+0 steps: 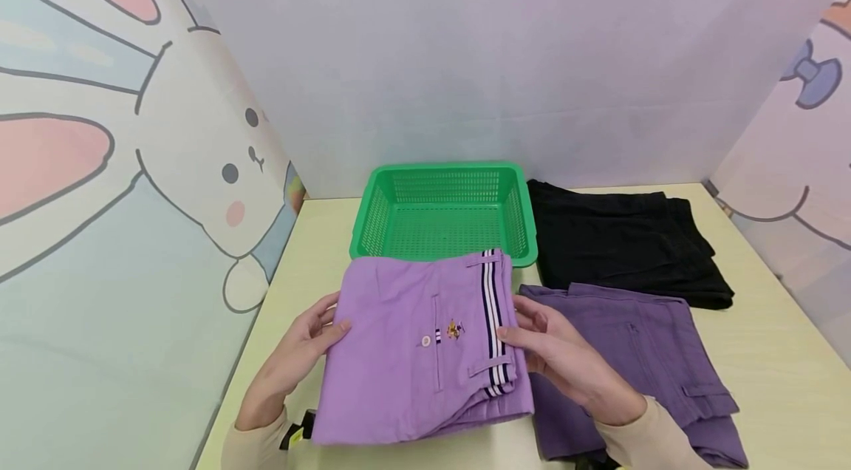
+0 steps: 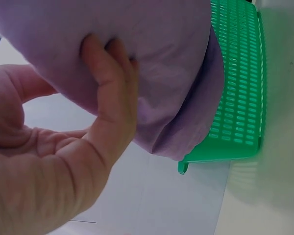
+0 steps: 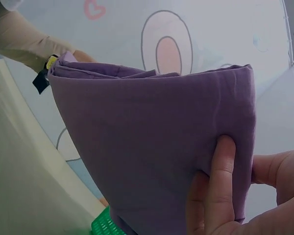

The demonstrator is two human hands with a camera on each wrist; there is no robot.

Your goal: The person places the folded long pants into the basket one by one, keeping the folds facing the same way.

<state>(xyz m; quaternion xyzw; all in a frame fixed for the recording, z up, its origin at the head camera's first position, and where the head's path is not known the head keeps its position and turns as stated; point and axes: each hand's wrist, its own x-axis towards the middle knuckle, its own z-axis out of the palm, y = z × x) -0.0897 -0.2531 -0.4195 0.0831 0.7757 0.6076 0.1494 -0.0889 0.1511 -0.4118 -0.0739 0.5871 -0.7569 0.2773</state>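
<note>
Between both hands hangs a folded pair of light purple trousers point(image 1: 392, 352), with a striped waistband, a button and a small embroidered emblem facing up. My left hand point(image 1: 302, 344) grips its left edge, thumb on top and fingers underneath. At the waistband side, my right hand point(image 1: 565, 352) pinches the fold in the same way. In the left wrist view, fingers point(image 2: 110, 83) press into the underside of the cloth. The right wrist view shows fingers point(image 3: 220, 186) against the underside of the folded trousers point(image 3: 147, 132), held above the table.
A green plastic basket point(image 1: 525, 233) stands behind the light purple trousers, its near rim partly covered by them. To the right lie folded dark purple trousers point(image 1: 638, 366), partly under my right forearm, and a folded black garment point(image 1: 618, 241) behind. Printed fabric walls surround the pale table point(image 1: 771, 329).
</note>
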